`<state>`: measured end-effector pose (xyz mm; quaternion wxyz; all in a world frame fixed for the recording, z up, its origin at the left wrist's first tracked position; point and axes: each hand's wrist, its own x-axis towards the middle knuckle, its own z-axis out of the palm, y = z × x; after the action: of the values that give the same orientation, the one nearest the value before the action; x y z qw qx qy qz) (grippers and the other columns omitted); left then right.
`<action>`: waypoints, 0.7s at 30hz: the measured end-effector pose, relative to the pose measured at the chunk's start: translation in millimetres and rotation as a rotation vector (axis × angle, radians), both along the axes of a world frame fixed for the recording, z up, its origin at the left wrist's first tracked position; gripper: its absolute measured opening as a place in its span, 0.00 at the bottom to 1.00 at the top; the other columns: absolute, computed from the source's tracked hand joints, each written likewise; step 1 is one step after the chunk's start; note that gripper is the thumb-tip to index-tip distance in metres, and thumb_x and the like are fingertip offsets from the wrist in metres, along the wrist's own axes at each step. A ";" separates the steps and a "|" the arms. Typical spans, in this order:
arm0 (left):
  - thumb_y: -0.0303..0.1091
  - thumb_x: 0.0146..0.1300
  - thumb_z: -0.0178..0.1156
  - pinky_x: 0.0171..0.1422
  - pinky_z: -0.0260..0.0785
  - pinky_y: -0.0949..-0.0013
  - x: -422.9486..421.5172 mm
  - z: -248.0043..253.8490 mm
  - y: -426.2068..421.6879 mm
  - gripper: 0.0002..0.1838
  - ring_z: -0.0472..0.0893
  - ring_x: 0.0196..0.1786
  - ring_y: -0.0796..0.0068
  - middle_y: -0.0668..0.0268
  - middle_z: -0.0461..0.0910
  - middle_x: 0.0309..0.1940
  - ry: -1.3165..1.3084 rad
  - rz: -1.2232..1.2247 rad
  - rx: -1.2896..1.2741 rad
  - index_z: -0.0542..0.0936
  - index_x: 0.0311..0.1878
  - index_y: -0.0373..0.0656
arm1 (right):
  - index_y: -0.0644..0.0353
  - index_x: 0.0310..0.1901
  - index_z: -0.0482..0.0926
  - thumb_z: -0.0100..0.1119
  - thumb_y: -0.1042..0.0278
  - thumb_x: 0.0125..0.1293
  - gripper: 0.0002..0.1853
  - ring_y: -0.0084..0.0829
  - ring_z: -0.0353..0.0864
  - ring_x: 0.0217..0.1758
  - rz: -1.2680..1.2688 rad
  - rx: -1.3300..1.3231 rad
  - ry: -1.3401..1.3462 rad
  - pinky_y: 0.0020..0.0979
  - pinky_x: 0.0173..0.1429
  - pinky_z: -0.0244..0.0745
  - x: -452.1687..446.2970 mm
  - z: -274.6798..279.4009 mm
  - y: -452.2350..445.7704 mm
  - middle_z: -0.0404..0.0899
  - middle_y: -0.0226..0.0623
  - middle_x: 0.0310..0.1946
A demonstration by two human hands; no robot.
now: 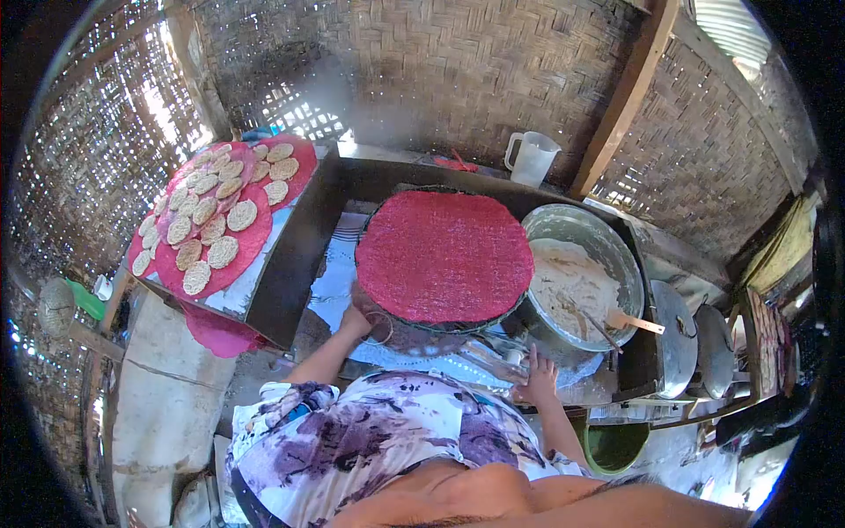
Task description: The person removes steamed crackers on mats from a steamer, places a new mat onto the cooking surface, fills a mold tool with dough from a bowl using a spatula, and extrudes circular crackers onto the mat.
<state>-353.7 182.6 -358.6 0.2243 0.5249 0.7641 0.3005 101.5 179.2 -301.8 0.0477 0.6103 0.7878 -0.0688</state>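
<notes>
Fingers of the left hand [356, 324] are at the near left edge of the red round mat [444, 255], and their tips are hard to make out, so I cannot tell if they grip it. From them, the mat lies to the right and away from the person; it is slightly longer from side to side. The right hand [540, 380] is less near, apart from the mat at its near right, with fingers straight and spread. Just right of the mat is the big metal basin [563, 223], with a pale mixture [574, 280] inside. What supports the mat is mostly hidden under it, and the pale things beside the right hand are unclear to me.
</notes>
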 end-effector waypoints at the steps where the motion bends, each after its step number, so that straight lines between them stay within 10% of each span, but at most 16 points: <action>1: 0.39 0.56 0.55 0.47 0.69 0.56 2.0 -1.4 2.3 0.21 0.76 0.46 0.51 0.50 0.77 0.40 -0.049 0.092 -0.069 0.69 0.51 0.41 | 0.58 0.66 0.44 0.71 0.52 0.31 0.60 0.50 0.55 0.63 -0.006 0.011 0.001 0.49 0.63 0.51 1.7 -4.1 1.3 0.57 0.50 0.59; 10: 0.28 0.50 0.55 0.44 0.69 0.55 -35.0 -6.1 10.1 0.08 0.78 0.38 0.51 0.51 0.78 0.34 0.246 0.062 -0.108 0.77 0.35 0.42 | 0.66 0.59 0.58 0.71 0.60 0.32 0.49 0.44 0.68 0.55 -0.115 -0.099 0.542 0.36 0.59 0.63 1.9 27.6 -38.9 0.65 0.49 0.53; 12: 0.28 0.49 0.56 0.40 0.70 0.59 -81.3 -21.7 19.1 0.04 0.78 0.33 0.55 0.54 0.78 0.28 -0.041 0.287 0.073 0.78 0.29 0.42 | 0.67 0.57 0.61 0.72 0.61 0.33 0.47 0.42 0.70 0.53 -0.192 -0.194 0.700 0.34 0.57 0.65 10.2 47.2 -58.6 0.68 0.46 0.51; 17: 0.28 0.51 0.58 0.38 0.69 0.66 -88.8 177.2 0.7 0.06 0.78 0.33 0.62 0.56 0.77 0.29 0.072 0.327 0.458 0.76 0.32 0.37 | 0.67 0.57 0.61 0.71 0.64 0.30 0.47 0.37 0.75 0.46 -0.384 -0.479 1.244 0.34 0.50 0.70 50.0 84.0 -93.8 0.72 0.40 0.46; 21: 0.29 0.50 0.59 0.42 0.68 0.62 -14.5 225.1 18.3 0.07 0.77 0.37 0.55 0.54 0.77 0.31 0.018 -0.067 0.480 0.77 0.33 0.39 | 0.66 0.55 0.61 0.70 0.64 0.31 0.44 0.38 0.75 0.43 -0.307 -0.494 1.555 0.38 0.46 0.73 10.3 164.4 -78.3 0.71 0.40 0.45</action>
<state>-368.2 200.9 -133.5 0.0961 0.5910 0.6547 0.4613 111.8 100.9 -137.4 -0.3877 0.4614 0.4660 -0.6478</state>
